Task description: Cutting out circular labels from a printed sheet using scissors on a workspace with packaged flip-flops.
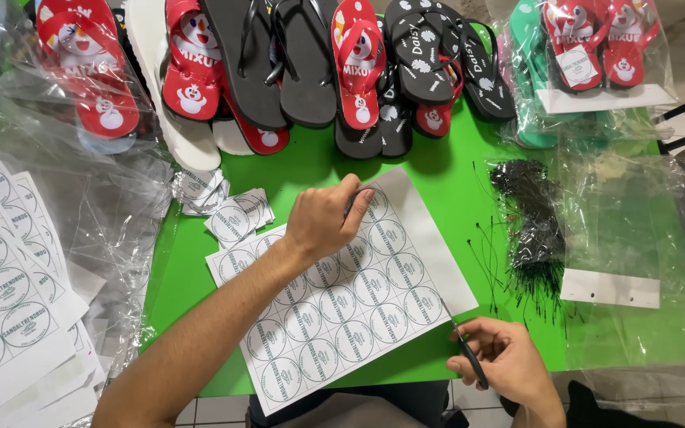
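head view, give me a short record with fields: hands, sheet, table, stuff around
left hand: pressing on the label sheet, fingertips curled at its far part
right hand: holding scissors at the sheet's near right corner
sheet: white, printed with rows of round labels
table: green
far edge: flip-flops, red and black
right: black ties, clear bags
left: more label sheets

Label sheet lies mid-table. At its 12 o'clock, a row of flip-flops. At 10, a small pile of cut labels. At 9, a stack of sheets under plastic bags. At 3, a bundle of ties. At 1, bagged flip-flops.
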